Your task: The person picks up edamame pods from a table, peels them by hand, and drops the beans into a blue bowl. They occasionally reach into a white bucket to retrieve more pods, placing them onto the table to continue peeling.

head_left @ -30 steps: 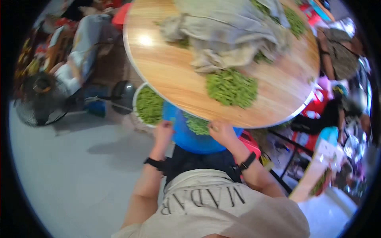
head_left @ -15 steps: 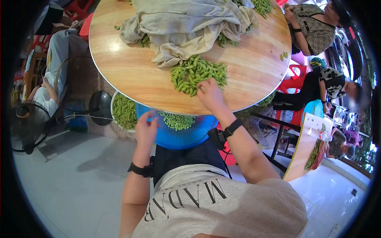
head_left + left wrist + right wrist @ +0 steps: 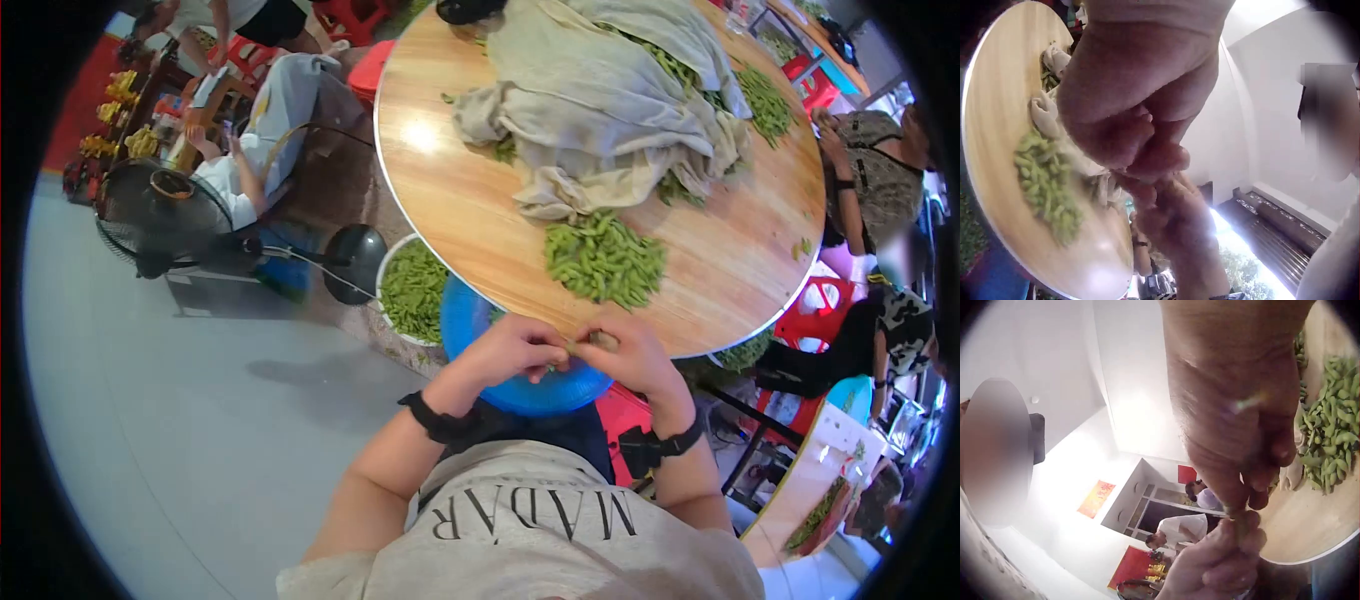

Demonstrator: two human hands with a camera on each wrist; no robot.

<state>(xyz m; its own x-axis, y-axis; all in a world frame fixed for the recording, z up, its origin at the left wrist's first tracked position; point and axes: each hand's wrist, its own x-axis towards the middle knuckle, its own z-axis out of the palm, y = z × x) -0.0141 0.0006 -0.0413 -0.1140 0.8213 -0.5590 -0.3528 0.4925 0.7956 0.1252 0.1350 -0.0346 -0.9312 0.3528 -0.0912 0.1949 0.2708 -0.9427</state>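
Over a blue plastic basin (image 3: 463, 312) at the table's near edge, my two hands meet fingertip to fingertip. The left hand (image 3: 512, 352) and the right hand (image 3: 637, 352) pinch a small green bean pod (image 3: 1234, 511) between them, mostly covered by the fingers. Just beyond the hands, a heap of green bean pods (image 3: 605, 262) lies on the round wooden table (image 3: 480, 240). The same heap shows beside the hands in both wrist views. My forearms and hands hide most of what the basin holds.
A beige cloth (image 3: 590, 120) covers more pods on the table. To the left stand a white-rimmed tub (image 3: 415, 290) of pods, a black fan (image 3: 160, 215) and a seated person. A red stool (image 3: 625, 425) is beneath the basin; other people are at the right.
The right hand went from the basin to the pod heap, then came back. The left hand moved from the basin's left side to meet it, and both now pinch a pod.
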